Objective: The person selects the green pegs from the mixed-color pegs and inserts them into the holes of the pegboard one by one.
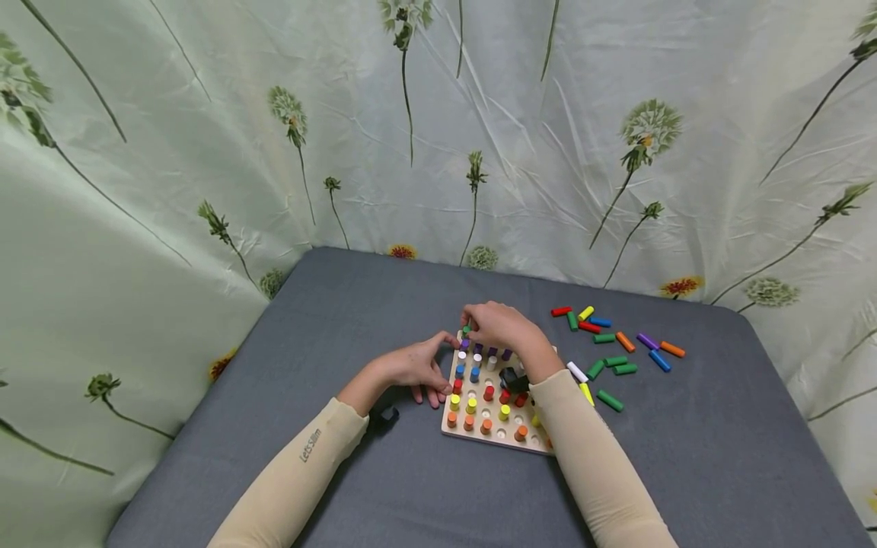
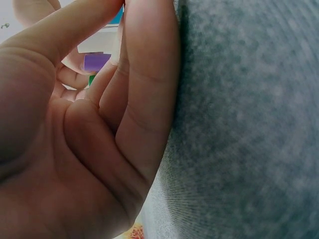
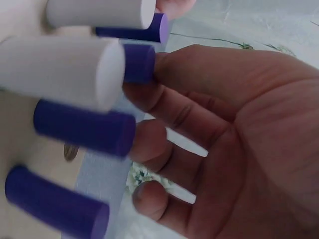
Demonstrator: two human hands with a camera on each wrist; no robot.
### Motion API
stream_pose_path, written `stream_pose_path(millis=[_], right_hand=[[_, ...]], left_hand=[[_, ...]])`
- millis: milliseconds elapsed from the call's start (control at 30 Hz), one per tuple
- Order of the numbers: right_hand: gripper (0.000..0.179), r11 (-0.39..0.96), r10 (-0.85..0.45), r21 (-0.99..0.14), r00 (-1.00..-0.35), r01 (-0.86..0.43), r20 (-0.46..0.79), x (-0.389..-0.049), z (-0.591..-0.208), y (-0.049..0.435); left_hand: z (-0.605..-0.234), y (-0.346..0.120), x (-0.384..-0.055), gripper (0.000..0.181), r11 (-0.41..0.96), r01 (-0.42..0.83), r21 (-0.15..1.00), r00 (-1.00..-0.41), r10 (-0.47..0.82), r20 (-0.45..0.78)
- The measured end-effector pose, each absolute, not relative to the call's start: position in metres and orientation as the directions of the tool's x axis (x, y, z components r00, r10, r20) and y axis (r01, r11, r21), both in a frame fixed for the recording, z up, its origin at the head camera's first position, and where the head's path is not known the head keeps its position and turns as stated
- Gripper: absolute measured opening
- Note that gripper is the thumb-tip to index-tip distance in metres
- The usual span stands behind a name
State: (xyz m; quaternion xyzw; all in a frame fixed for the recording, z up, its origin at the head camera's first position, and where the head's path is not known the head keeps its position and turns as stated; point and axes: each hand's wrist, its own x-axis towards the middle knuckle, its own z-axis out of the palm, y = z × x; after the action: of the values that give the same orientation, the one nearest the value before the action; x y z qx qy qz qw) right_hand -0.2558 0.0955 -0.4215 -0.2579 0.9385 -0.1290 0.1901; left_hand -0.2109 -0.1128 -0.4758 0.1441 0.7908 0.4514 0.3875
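A wooden pegboard (image 1: 479,439) with upright coloured pegs in rows lies on the grey table. At its far left corner my right hand (image 1: 503,326) pinches a green peg (image 1: 467,331) with thumb and index finger. In the right wrist view the purple pegs (image 3: 82,128) and white pegs (image 3: 60,72) stand close to these fingertips, and the green peg is hidden. My left hand (image 1: 414,365) rests along the board's left edge with thumb and index finger spread. Its other fingers lie low by the table. Past them, the left wrist view catches a purple peg (image 2: 96,62).
Loose pegs in several colours lie right of the board, among them a green peg (image 1: 610,400), an orange peg (image 1: 672,348) and a red peg (image 1: 561,311). A floral curtain (image 1: 438,152) hangs behind the grey table (image 1: 356,320). My right forearm covers the board's right side.
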Motion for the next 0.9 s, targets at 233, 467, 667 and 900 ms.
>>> stream_pose_path(millis=[233,467,667,900], right_hand=[[0.021,0.830,-0.494,-0.400,-0.845,-0.389,-0.204,-0.253,-0.413,0.116],[0.020,0.848,-0.387,-0.439,-0.913,-0.297,-0.129,-0.251,-0.410,0.161],[0.022,0.842,-0.293,-0.497,-0.951,-0.209,-0.097,-0.252,-0.416,0.199],[0.030,0.872,-0.172,-0.480,-0.979,-0.098,-0.112,-0.252,-0.418,0.233]], left_hand=[[-0.474,-0.112,-0.210,0.072,0.554,-0.135,0.821,-0.666,0.563,-0.490],[-0.474,-0.111,-0.208,0.072,0.556,-0.144,0.819,-0.672,0.553,-0.493],[-0.474,-0.111,-0.208,0.073,0.556,-0.141,0.819,-0.671,0.555,-0.492],[-0.474,-0.112,-0.209,0.072,0.560,-0.136,0.818,-0.671,0.555,-0.491]])
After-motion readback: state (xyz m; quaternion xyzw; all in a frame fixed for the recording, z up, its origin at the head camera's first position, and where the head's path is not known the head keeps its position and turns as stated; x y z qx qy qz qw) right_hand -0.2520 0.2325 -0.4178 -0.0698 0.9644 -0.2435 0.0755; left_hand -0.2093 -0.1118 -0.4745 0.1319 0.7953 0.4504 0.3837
